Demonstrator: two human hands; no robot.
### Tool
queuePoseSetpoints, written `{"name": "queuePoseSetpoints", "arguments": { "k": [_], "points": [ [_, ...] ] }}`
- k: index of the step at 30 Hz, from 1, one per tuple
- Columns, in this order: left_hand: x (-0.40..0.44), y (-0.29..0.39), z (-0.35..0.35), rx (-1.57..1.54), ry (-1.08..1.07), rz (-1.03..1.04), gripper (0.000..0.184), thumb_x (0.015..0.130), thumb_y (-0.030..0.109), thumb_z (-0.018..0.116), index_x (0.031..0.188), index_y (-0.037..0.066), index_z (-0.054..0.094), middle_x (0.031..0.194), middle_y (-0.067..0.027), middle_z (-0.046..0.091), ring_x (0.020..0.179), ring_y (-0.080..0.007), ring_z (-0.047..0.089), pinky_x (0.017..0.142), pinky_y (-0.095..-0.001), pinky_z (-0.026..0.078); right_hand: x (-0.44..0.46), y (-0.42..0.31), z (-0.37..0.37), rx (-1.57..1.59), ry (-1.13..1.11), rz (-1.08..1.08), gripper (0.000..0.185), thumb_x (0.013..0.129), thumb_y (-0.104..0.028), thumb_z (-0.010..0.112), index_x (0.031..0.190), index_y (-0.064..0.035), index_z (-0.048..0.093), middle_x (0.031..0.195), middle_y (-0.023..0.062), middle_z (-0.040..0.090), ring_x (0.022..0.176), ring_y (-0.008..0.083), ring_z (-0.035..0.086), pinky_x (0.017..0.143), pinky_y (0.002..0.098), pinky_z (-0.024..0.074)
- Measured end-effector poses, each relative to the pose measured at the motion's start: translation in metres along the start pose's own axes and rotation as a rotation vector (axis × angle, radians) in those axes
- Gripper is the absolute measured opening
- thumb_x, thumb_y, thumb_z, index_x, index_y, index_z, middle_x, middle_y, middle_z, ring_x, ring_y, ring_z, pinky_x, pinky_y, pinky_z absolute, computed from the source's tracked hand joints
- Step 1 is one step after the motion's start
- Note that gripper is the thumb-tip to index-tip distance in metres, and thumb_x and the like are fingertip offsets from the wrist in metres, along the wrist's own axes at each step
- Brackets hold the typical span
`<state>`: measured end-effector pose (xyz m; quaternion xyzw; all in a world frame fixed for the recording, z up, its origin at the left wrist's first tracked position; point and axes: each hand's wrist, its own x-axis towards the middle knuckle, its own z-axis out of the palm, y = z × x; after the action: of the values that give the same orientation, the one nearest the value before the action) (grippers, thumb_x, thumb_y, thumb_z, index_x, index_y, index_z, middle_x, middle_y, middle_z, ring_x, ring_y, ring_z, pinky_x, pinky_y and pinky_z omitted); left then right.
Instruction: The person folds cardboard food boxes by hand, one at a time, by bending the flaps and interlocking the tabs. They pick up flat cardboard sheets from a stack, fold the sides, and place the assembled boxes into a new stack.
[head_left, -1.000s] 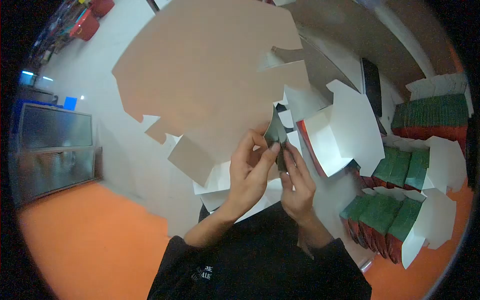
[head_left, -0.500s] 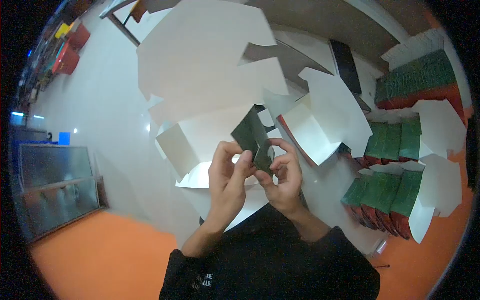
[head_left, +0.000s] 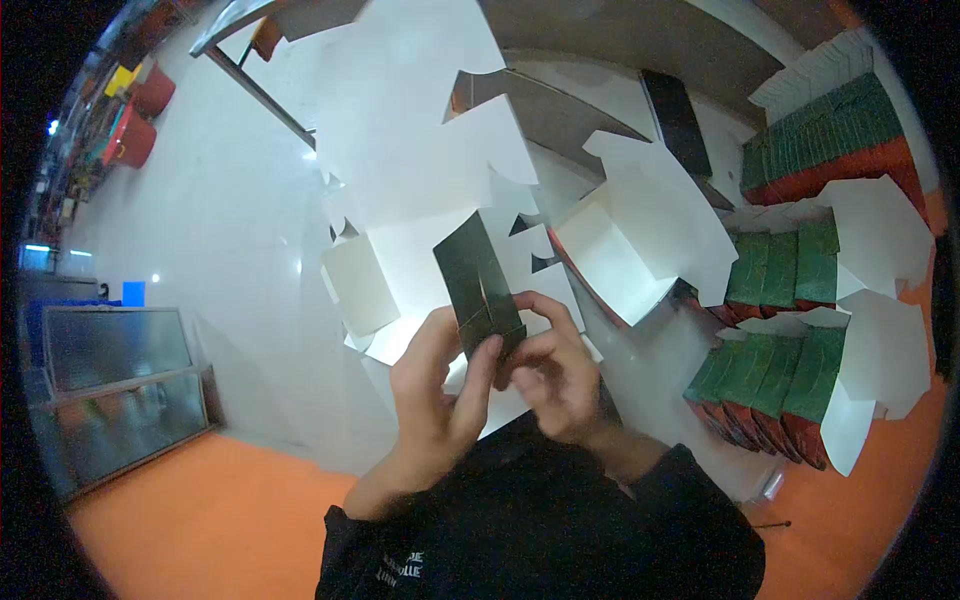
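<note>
Orange floor [head_left: 250, 500]: near left.
Left hand [head_left: 428, 385]: mine, clamped on the green carton [head_left: 463, 275].
Right hand [head_left: 567, 385]: touching it, grip unclear to me.
Crease risk: my squeezing too hard.

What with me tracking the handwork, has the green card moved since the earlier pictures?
Yes: against the red-edged white box, the green card has moved to the person's left, away from it.
</note>
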<state>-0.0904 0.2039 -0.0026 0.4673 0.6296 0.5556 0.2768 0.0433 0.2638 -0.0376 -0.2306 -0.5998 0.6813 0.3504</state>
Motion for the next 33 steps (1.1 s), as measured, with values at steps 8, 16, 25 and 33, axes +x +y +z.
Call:
{"name": "queuePoseSetpoints", "arguments": {
  "k": [8,16,25,33],
  "points": [
    [-0.003,0.028,0.003,0.471,-0.380,0.289,0.036,0.079,0.009,0.063,0.111,-0.002,0.052,0.071,-0.0092,0.050,0.055,-0.0233,0.053,0.052,-0.0351,0.043,0.057,-0.044,-0.046,-0.250,0.338,-0.343,0.054,0.085,-0.030,0.064,0.123,0.0017,0.044,0.112,0.0133,0.056,0.102,0.0207,0.054,0.089,0.0320,0.0425],
    [-0.010,0.037,-0.047,0.199,-0.335,0.147,0.035,0.072,0.007,0.073,0.104,0.000,0.059,0.076,-0.0118,0.063,0.065,-0.0224,0.061,0.056,-0.0288,0.047,0.063,-0.040,-0.058,0.125,-0.062,-0.242,0.071,0.071,-0.047,0.071,0.120,0.0000,0.050,0.102,0.0137,0.059,0.097,0.0218,0.055,0.086,0.0362,0.0432],
    [-0.016,0.023,-0.081,-0.062,-0.157,-0.031,0.019,0.075,0.007,0.068,0.089,-0.004,0.063,0.078,-0.0131,0.065,0.067,-0.0195,0.061,0.064,-0.0282,0.045,0.086,-0.045,-0.029,-0.096,0.072,-0.334,0.038,0.077,-0.001,0.068,0.113,0.0005,0.056,0.100,0.0088,0.060,0.083,0.0118,0.057,0.071,0.0241,0.0476],
    [-0.027,0.045,-0.129,0.060,0.439,0.156,0.028,0.076,0.019,0.064,0.083,-0.008,0.062,0.070,-0.0103,0.060,0.061,-0.0151,0.052,0.054,-0.0270,0.038,0.127,-0.075,0.027,-0.181,-0.163,-0.598,0.040,0.079,-0.005,0.066,0.118,-0.0055,0.055,0.098,0.0132,0.062,0.082,0.0190,0.061,0.067,0.0288,0.0502]
  ]
}}
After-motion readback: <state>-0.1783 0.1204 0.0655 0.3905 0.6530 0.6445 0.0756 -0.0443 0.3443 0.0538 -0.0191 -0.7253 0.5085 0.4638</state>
